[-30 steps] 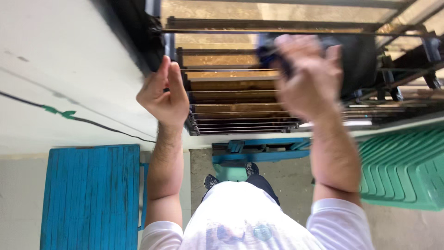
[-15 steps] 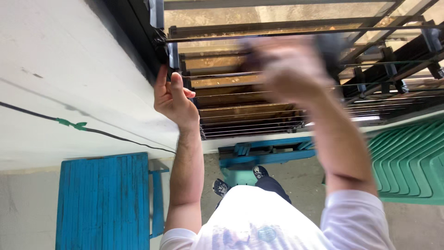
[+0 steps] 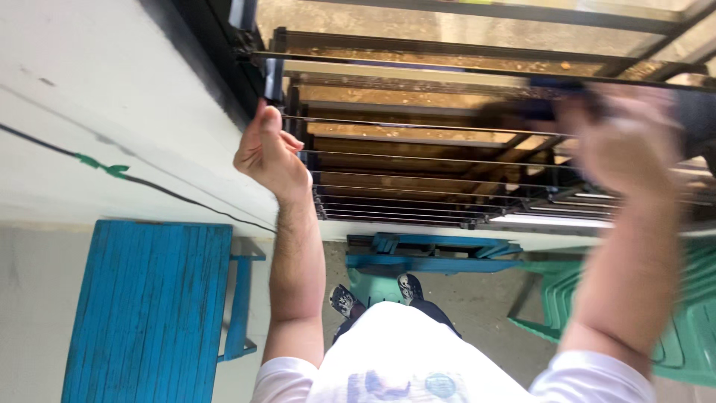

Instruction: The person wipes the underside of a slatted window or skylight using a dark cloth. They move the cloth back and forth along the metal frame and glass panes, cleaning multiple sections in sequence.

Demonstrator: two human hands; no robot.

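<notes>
Both arms raised and well apart at a louvred window of thin horizontal slats set in a dark frame. Left hand loosely curled at the frame's edge, thumb up and just under a small pale clip on the frame – touching it or a hair short, impossible to tell, and nothing plainly pinched. Right hand smeared by motion blur across the slats farther along, seemingly against a dark object that could be a cloth or a part of the window; whether clamped on it or only pressing cannot be told. Risk first of all to the slats: look thin and held only at their ends, so a hard push from the fast right hand could probably crack one or spring it from its holder. Next, the left thumb – so close to the clip and the slat ends that a sudden tilt of the slats might nip it. Then balance: shoes far below, a blue slatted bench to one side, stacked green chairs to the other, so a lean too far toward the right could likely end in a stumble against either. Also a black cable on the pale wall, within reach of a careless elbow.
</notes>
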